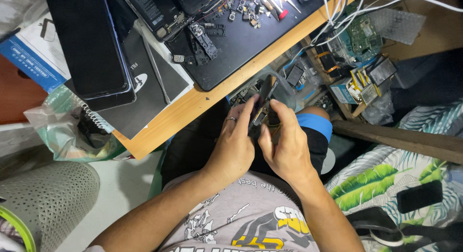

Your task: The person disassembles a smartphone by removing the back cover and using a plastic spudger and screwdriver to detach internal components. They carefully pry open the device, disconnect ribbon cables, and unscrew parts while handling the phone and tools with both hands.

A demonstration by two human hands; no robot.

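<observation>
Both hands together over the lap, just off the desk's [202, 105] near edge. Left hand [236, 146], ring on one finger, and right hand [284, 148] are pinched on the same small dark phone part [264, 95], held upright between fingertips; hands touch each other around it. Exact kind of part too small to tell.

Desk edge runs diagonally, from lower left to upper right. On it: black work mat [251, 45] reaching close to that edge, loose small components [207, 40] scattered on the mat's far side, a dark tablet [89, 42] toward the left end lying over dark sleeves and a blue-white box [34, 57]. A bare wood strip shows between mat and edge.

Past the desk's right end: open bin of circuit boards and spares [359, 64], white cables [347, 13] draped over it, close to the hands. Plastic bag [62, 136] hangs off the desk's left corner. Phone [419, 196] lies on leaf-print fabric [381, 177], well apart, right side.

Free room: only the lap zone between desk edge and torso; cluttered on both flanks.
</observation>
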